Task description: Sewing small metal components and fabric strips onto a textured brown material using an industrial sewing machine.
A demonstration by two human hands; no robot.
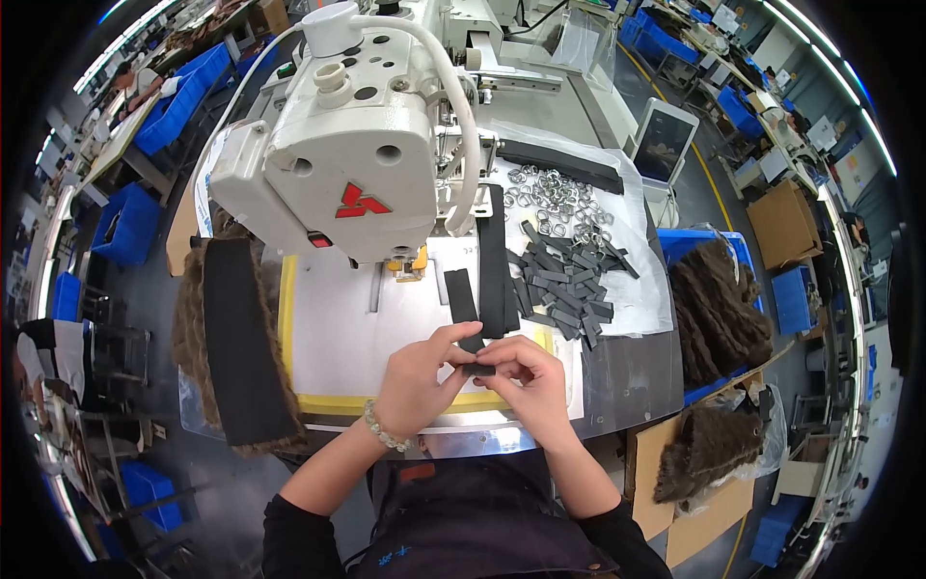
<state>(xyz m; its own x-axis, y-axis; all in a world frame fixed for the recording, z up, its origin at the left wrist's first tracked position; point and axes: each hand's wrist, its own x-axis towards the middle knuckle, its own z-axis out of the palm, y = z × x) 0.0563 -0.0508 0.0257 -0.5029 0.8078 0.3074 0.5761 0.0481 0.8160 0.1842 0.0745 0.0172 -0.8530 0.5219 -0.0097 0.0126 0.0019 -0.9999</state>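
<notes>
While two hands [477, 372] pinch one strap piece [464, 309], pile [564, 280] uncounted.

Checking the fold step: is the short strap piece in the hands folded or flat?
Cannot tell: both hands, left hand and right hand, cover the strap piece.

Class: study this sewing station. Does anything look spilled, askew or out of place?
Nothing is clearly wrong. The short black strips and metal rings lie in loose, jumbled heaps right of the sewing machine, unsorted rather than spilled.
</notes>
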